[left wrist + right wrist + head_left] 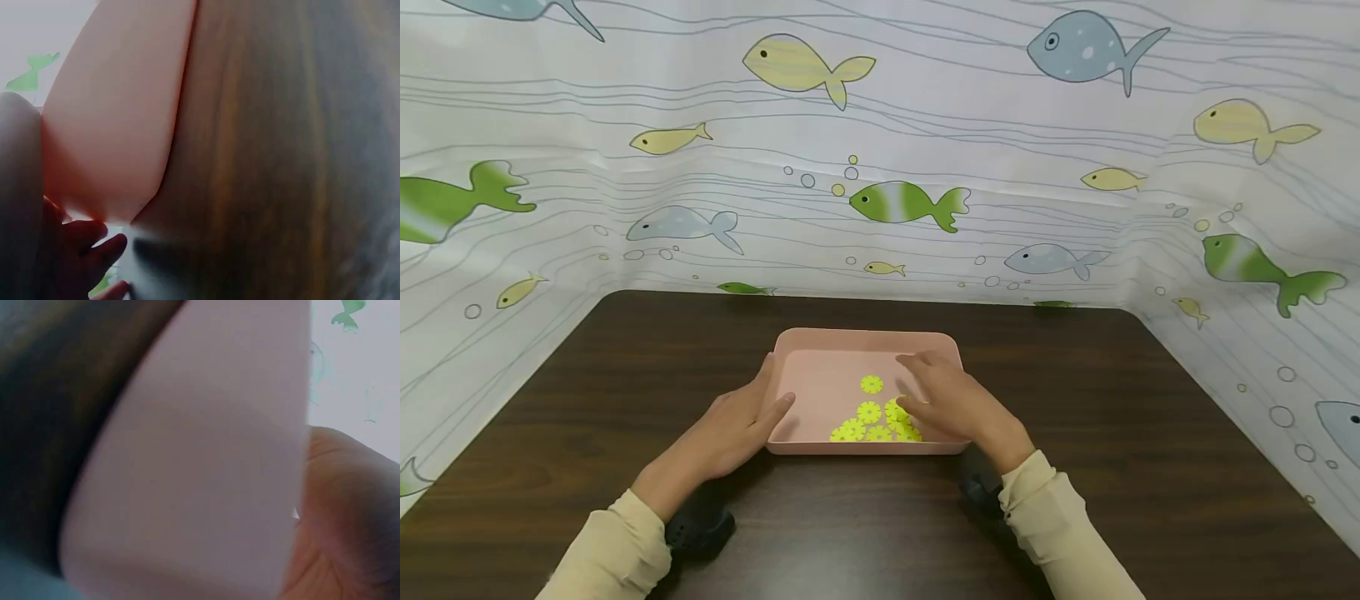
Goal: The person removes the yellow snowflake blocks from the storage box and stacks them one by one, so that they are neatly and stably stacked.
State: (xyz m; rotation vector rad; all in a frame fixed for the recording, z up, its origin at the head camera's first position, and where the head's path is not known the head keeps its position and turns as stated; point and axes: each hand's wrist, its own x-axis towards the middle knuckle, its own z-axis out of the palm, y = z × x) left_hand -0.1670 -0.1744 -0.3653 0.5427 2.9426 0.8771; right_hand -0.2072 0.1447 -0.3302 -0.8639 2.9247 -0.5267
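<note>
A pink rectangular tray [820,367] lies on the dark wooden table. Several bright yellow flower-shaped pieces [868,412] are spread inside it, mostly bunched along the near side, with one lone piece [872,384] farther back. My left hand [730,429] rests at the tray's left side, fingers extended along the rim and thumb over the inside. In the left wrist view its fingers [103,256] are beside the tray's outer wall [125,112]. Over the right part of the tray is my right hand [955,400], its fingers loosely spread and its thumb by the yellow pieces, some of which it partly hides.
The brown table [850,525] extends around the tray on all sides. A white sheet [925,125] printed with fish stands behind and along both sides of it. Dark wrist devices [700,531] hang beneath both wrists.
</note>
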